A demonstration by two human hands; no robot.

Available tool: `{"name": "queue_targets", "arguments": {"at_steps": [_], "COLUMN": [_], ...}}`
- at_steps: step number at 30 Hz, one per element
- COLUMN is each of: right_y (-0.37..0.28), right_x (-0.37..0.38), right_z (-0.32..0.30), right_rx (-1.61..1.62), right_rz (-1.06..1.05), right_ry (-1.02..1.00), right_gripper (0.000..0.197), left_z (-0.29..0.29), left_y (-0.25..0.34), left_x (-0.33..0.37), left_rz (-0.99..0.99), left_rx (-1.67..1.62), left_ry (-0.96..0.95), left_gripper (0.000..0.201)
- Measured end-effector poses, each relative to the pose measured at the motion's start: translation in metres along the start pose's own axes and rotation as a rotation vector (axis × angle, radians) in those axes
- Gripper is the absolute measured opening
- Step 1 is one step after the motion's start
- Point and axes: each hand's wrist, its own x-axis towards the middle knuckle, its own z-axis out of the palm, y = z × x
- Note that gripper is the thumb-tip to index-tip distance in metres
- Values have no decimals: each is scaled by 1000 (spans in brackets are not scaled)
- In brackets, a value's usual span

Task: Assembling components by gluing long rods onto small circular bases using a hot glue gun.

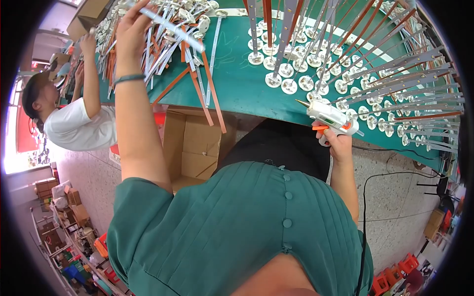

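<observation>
Closed around a pale grey flat strip [174, 30], my left hand [131, 38] is raised over the far left of the green table. Beneath it lies a heap of loose grey and orange-brown strips [160, 58], many with white round discs. My right hand [338, 144] grips a white hot glue gun [327, 114] with an orange trigger, its metal nozzle pointing left over the table's near edge. Just beyond the gun, many strips stand up from white round bases [289, 86] in close rows. The end of the held strip near my fingers is hard to make out.
An open cardboard box [195, 143] stands on the floor below the table [232, 86]. A co-worker in a white shirt [81, 123] reaches to the table at the left. A black cable [366, 197] hangs at the right. Several orange-red stools [395, 276] sit at the lower right.
</observation>
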Motion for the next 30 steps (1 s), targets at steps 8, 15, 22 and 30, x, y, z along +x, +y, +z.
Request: {"name": "queue_targets", "arguments": {"at_steps": [8, 15, 22, 30], "right_y": [0, 1, -7, -11], "right_x": [1, -1, 0, 5], "right_z": [1, 0, 10, 23], "right_rx": [-43, -74, -94, -222], "right_rz": [-2, 24, 53, 32], "right_ry": [-32, -25, -42, -29], "right_gripper": [44, 44, 38, 39], "left_z": [7, 128, 179, 186], "left_y": [71, 77, 34, 34], "left_x": [-100, -147, -156, -172], "left_rz": [-191, -21, -79, 110], "left_rx": [130, 304, 403, 386], "left_ry": [122, -558, -712, -525], "left_gripper": [26, 16, 15, 11]}}
